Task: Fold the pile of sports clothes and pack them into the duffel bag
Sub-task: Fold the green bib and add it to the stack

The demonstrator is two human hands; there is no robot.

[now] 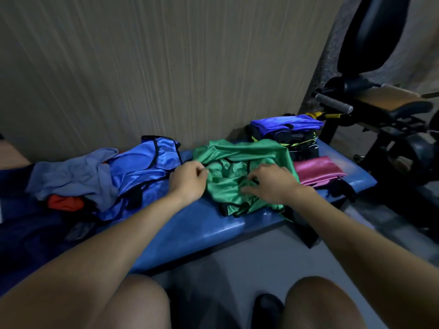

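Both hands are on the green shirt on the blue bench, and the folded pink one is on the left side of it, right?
Not quite. The left hand and right hand are on the green shirt on the blue bench, but the folded pink one lies to its right, as the head view shows.

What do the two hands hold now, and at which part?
Both hold the green jersey on the blue bench. The left hand pinches its crumpled left edge; the right hand grips bunched fabric near its middle.
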